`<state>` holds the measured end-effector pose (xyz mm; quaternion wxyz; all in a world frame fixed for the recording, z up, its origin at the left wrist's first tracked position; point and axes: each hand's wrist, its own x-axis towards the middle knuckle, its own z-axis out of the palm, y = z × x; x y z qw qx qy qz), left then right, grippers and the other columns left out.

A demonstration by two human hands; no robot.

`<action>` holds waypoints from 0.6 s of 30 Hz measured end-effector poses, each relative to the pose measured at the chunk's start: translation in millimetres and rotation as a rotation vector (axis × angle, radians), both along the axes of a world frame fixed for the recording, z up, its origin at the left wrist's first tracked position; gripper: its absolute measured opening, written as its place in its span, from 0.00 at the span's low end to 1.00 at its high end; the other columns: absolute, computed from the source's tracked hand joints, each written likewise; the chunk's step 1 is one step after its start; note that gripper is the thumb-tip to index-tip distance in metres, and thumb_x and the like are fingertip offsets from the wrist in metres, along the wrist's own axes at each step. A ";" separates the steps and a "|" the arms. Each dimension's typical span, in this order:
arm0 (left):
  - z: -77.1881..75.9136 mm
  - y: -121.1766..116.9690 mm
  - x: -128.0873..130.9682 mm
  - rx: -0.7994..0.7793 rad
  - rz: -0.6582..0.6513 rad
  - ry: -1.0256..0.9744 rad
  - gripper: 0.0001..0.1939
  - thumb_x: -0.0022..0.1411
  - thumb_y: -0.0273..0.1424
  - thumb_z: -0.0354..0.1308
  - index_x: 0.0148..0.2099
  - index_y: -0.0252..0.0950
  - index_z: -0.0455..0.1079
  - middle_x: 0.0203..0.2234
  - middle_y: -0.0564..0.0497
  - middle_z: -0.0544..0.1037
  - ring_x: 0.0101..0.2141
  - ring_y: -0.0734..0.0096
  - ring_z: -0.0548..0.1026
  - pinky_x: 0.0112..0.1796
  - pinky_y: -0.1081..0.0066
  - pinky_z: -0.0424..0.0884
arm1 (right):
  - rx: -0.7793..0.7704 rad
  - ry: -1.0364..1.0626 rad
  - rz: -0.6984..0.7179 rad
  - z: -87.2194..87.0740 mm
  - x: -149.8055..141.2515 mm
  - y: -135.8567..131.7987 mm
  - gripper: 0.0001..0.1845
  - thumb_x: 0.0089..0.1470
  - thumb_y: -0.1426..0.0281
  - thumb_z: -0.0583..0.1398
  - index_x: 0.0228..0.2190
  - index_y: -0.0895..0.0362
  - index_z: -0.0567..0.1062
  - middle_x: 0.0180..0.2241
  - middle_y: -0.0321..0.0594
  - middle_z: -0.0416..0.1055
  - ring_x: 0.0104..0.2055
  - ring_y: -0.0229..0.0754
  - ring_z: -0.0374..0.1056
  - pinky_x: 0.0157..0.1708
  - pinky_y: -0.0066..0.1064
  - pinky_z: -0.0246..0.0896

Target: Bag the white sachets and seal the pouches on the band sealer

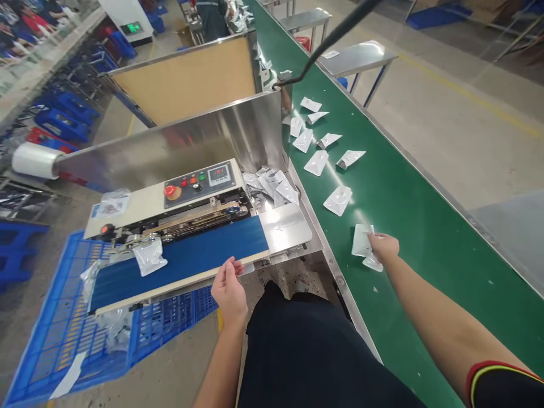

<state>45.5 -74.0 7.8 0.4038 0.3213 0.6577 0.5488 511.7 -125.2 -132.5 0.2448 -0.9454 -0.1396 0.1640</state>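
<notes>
My right hand (385, 247), over the green conveyor belt (408, 215), pinches the edge of a silver pouch (361, 240). Another silver pouch (373, 262) lies just below it, partly under the fingers. My left hand (230, 290) is at the front edge of a band sealing machine (199, 187), fingers curled together with nothing visible in them. On the machine's blue belt (212, 246), a silver pouch (149, 256) sits toward the left end, its upper edge at the sealing band. More pouches (276, 186) are heaped behind the metal plate (285, 228) at the machine's right end.
Several silver pouches (317, 162) lie scattered farther up the green belt. A blue crate (85, 374) holding bagged pouches stands below the machine's left end. A steel panel (178, 141) rises behind the machine. A dark rod (323, 48) crosses above the belt. Metal tables (357, 58) stand beyond.
</notes>
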 end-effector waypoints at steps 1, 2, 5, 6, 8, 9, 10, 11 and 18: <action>-0.4 -2.9 -3.2 -0.005 -0.001 0.037 0.23 0.66 0.49 0.66 0.48 0.32 0.83 0.36 0.43 0.85 0.34 0.62 0.83 0.43 0.60 0.80 | 0.012 0.022 0.001 11.3 -5.1 11.5 0.20 0.54 0.57 0.68 0.37 0.62 0.85 0.21 0.42 0.72 0.26 0.49 0.69 0.32 0.40 0.66; -0.4 -4.7 -5.6 -0.006 -0.012 0.068 0.24 0.67 0.50 0.66 0.48 0.32 0.83 0.36 0.43 0.86 0.35 0.61 0.83 0.43 0.60 0.80 | 0.048 0.044 0.003 25.3 -12.6 21.7 0.20 0.53 0.57 0.69 0.37 0.62 0.85 0.19 0.39 0.70 0.24 0.47 0.67 0.31 0.39 0.65; 1.1 -1.3 -4.1 0.023 -0.108 0.138 0.24 0.67 0.51 0.65 0.47 0.33 0.84 0.37 0.41 0.87 0.36 0.57 0.85 0.42 0.60 0.82 | 0.277 0.054 0.053 80.2 -50.9 46.1 0.26 0.50 0.51 0.71 0.40 0.60 0.85 0.18 0.33 0.66 0.22 0.42 0.61 0.27 0.34 0.61; 2.1 3.3 -0.2 0.051 -0.168 0.163 0.24 0.68 0.51 0.65 0.47 0.34 0.84 0.38 0.40 0.87 0.38 0.56 0.85 0.43 0.59 0.82 | 0.354 0.037 0.091 100.4 -69.1 52.5 0.28 0.49 0.49 0.71 0.40 0.59 0.85 0.18 0.32 0.65 0.21 0.40 0.60 0.26 0.33 0.60; 5.1 17.5 12.1 0.130 -0.316 0.218 0.21 0.69 0.49 0.65 0.48 0.36 0.85 0.43 0.39 0.87 0.44 0.54 0.85 0.48 0.58 0.81 | 0.454 0.018 0.196 138.0 -112.2 64.0 0.29 0.48 0.46 0.71 0.38 0.58 0.85 0.18 0.32 0.65 0.22 0.39 0.59 0.25 0.32 0.58; 6.9 26.4 19.6 0.171 -0.388 0.235 0.20 0.70 0.48 0.65 0.50 0.37 0.85 0.46 0.38 0.87 0.47 0.52 0.85 0.51 0.56 0.80 | 0.482 0.038 0.268 153.6 -136.0 69.4 0.28 0.48 0.45 0.71 0.36 0.58 0.84 0.19 0.33 0.65 0.22 0.39 0.59 0.25 0.31 0.58; 8.8 36.0 27.1 0.202 -0.458 0.238 0.20 0.69 0.47 0.65 0.52 0.38 0.85 0.49 0.38 0.86 0.50 0.51 0.83 0.54 0.55 0.79 | 0.502 0.084 0.347 166.3 -160.3 74.8 0.28 0.48 0.44 0.71 0.35 0.57 0.84 0.20 0.34 0.67 0.22 0.39 0.60 0.25 0.31 0.58; 10.6 45.8 34.0 0.218 -0.521 0.222 0.21 0.69 0.47 0.65 0.53 0.38 0.84 0.51 0.38 0.86 0.51 0.50 0.83 0.55 0.55 0.78 | 0.517 0.149 0.427 175.9 -184.0 80.1 0.28 0.49 0.43 0.70 0.33 0.57 0.84 0.20 0.35 0.68 0.23 0.39 0.61 0.25 0.31 0.59; 8.8 92.9 30.7 0.095 -0.513 -0.062 0.27 0.70 0.53 0.61 0.45 0.32 0.85 0.37 0.41 0.86 0.36 0.57 0.80 0.39 0.65 0.76 | 0.530 0.613 0.709 185.5 -271.2 107.5 0.33 0.50 0.41 0.69 0.42 0.57 0.87 0.27 0.40 0.77 0.26 0.43 0.67 0.27 0.33 0.64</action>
